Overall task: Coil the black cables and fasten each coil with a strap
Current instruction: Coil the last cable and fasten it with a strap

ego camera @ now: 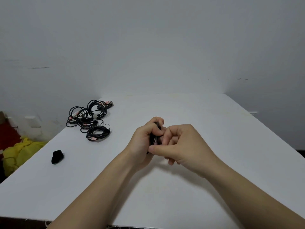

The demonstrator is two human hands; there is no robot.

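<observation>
On the white table (214,119), tied cable coils (89,119) are laid near the far left corner and a black strap bundle (57,157) by the left edge. At centre, a black coil (154,140) is gripped in the curled left hand (143,141) and pinched by the right hand (181,143). The loops are likely to spring apart if either grip is slackened before fastening.

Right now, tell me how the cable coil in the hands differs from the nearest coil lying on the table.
The held coil is gripped edge-on between the left hand and right hand, mostly hidden; the table coil lies flat, untouched, in full view. Both are black cable.
</observation>
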